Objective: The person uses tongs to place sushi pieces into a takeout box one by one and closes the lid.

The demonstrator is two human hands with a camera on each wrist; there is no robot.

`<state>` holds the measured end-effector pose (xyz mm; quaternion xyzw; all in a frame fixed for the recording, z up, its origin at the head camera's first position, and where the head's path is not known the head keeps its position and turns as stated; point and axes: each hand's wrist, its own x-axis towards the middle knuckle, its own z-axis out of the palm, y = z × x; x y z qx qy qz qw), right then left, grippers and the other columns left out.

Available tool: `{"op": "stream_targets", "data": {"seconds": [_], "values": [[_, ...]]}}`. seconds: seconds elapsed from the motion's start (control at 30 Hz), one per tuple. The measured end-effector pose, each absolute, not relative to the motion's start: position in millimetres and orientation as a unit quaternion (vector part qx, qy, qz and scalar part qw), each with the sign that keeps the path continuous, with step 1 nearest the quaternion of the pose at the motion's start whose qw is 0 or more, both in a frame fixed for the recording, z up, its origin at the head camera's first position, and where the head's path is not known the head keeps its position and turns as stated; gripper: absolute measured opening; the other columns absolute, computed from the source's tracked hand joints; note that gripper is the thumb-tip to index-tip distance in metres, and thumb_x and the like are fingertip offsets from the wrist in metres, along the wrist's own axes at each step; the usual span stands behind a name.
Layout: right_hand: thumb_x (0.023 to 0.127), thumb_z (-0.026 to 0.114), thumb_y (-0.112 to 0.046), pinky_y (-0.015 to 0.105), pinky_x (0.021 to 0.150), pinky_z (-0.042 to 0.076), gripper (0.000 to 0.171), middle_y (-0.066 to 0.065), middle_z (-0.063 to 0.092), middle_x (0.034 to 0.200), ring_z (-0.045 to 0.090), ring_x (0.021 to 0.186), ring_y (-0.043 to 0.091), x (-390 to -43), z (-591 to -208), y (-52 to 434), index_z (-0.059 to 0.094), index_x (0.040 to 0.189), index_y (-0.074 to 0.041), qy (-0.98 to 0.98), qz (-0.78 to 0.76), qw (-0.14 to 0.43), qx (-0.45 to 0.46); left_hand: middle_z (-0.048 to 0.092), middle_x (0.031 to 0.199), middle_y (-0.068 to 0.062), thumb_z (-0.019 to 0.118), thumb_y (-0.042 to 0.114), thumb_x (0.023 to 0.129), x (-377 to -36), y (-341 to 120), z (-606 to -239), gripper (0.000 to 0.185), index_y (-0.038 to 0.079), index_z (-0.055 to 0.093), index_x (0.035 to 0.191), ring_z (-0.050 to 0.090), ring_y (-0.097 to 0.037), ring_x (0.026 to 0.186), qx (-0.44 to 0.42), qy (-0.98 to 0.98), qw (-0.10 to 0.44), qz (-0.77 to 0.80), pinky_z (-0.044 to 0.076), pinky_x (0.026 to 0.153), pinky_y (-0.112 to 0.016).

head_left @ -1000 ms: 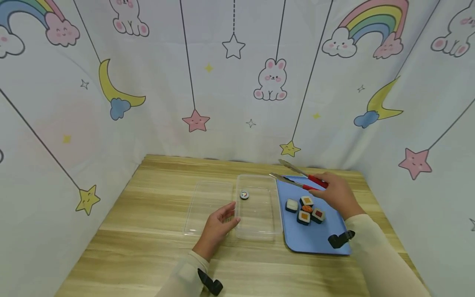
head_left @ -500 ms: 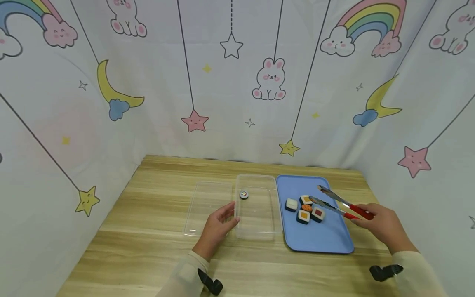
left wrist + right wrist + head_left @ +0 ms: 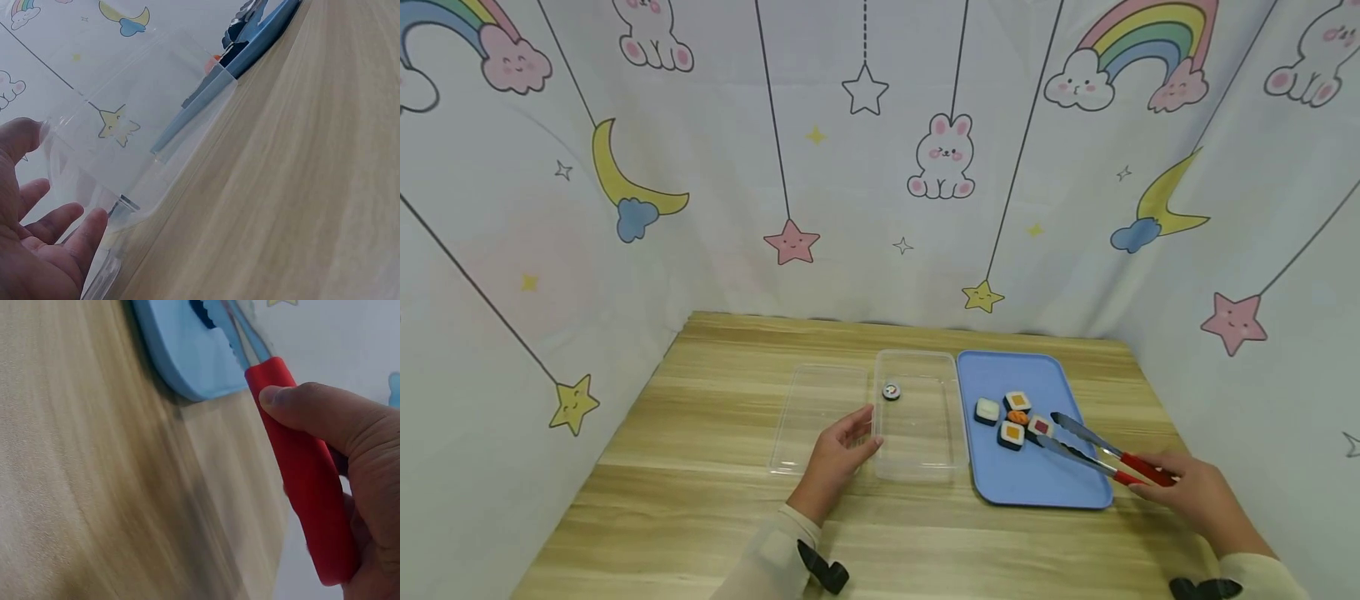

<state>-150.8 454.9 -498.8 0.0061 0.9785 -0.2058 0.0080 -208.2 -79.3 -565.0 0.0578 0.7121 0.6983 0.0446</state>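
In the head view my right hand (image 3: 1187, 498) grips the red handles of a pair of tongs (image 3: 1093, 442). The metal arms of the tongs stand apart, one tip on each side of a sushi piece with a dark red centre (image 3: 1040, 426). Other sushi pieces lie close by on the blue tray (image 3: 1037, 492): two with orange centres (image 3: 1011, 434), one orange-topped (image 3: 1018, 417) and one white (image 3: 987, 410). My left hand (image 3: 835, 460) touches the left wall of a clear plastic box (image 3: 921, 475) with loosely bent fingers. A small sushi roll (image 3: 891, 392) sits inside the box.
A clear lid (image 3: 805, 417) lies flat to the left of the box, partly behind my left hand. The tray stands right beside the box on the wooden table (image 3: 700, 500). A patterned white curtain (image 3: 850, 183) encloses the back and sides.
My right hand has carried the tongs from the tray's far side rightward and toward me, and their tips have come down around the dark-red-centred sushi. The left hand stays at the box.
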Motion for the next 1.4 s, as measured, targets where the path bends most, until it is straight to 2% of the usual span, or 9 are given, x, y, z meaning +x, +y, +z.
{"op": "stream_targets", "data": {"seconds": [0.27, 0.43, 0.8, 1.0, 1.17, 1.4], "values": [[0.077, 0.092, -0.044, 0.040, 0.072, 0.052, 0.062, 0.021, 0.073, 0.111, 0.064, 0.094, 0.035, -154, -508, 452, 0.077, 0.120, -0.003, 0.980, -0.199, -0.002, 0.002, 0.057, 0.147, -0.021, 0.074, 0.004, 0.095, -206, -78, -564, 0.055, -0.003, 0.055, 0.146, 0.057, -0.039, 0.132, 0.062, 0.705, 0.029, 0.706, 0.040, 0.114, -0.056], [0.078, 0.090, -0.047, 0.040, 0.070, 0.053, 0.062, 0.018, 0.074, 0.109, 0.066, 0.094, 0.034, -156, -511, 452, 0.077, 0.121, -0.005, 0.980, -0.199, 0.006, 0.009, 0.058, 0.146, -0.022, 0.076, 0.007, 0.094, -206, -78, -561, 0.056, -0.004, 0.055, 0.146, 0.058, -0.039, 0.131, 0.067, 0.702, 0.027, 0.708, 0.041, 0.113, -0.056], [0.078, 0.091, -0.041, 0.041, 0.071, 0.053, 0.056, 0.017, 0.074, 0.105, 0.066, 0.091, 0.033, -154, -507, 450, 0.078, 0.118, -0.004, 0.980, -0.199, -0.013, -0.001, 0.057, 0.147, -0.023, 0.076, 0.010, 0.095, -206, -80, -564, 0.058, -0.004, 0.054, 0.147, 0.057, -0.039, 0.132, 0.076, 0.704, 0.030, 0.705, 0.042, 0.113, -0.055], [0.081, 0.090, -0.041, 0.041, 0.071, 0.053, 0.057, 0.024, 0.073, 0.109, 0.065, 0.094, 0.037, -154, -499, 449, 0.077, 0.120, -0.002, 0.978, -0.208, -0.011, 0.024, 0.058, 0.147, -0.019, 0.078, 0.011, 0.094, -207, -80, -564, 0.059, -0.001, 0.056, 0.147, 0.058, -0.035, 0.132, 0.068, 0.706, 0.034, 0.704, 0.042, 0.114, -0.053], [0.082, 0.088, -0.045, 0.046, 0.073, 0.055, 0.061, 0.029, 0.070, 0.117, 0.064, 0.098, 0.041, -159, -490, 449, 0.075, 0.123, -0.001, 0.976, -0.213, -0.014, 0.032, 0.059, 0.145, -0.021, 0.077, 0.009, 0.094, -207, -79, -563, 0.057, -0.002, 0.056, 0.146, 0.059, -0.037, 0.130, 0.072, 0.707, 0.026, 0.703, 0.043, 0.113, -0.055], [0.084, 0.088, -0.041, 0.039, 0.070, 0.055, 0.057, 0.027, 0.070, 0.118, 0.066, 0.099, 0.041, -167, -476, 443, 0.076, 0.122, -0.001, 0.973, -0.226, -0.047, 0.004, 0.059, 0.146, -0.021, 0.077, 0.008, 0.094, -207, -79, -563, 0.057, -0.003, 0.056, 0.146, 0.059, -0.038, 0.130, 0.069, 0.706, 0.027, 0.705, 0.042, 0.113, -0.055]]}}
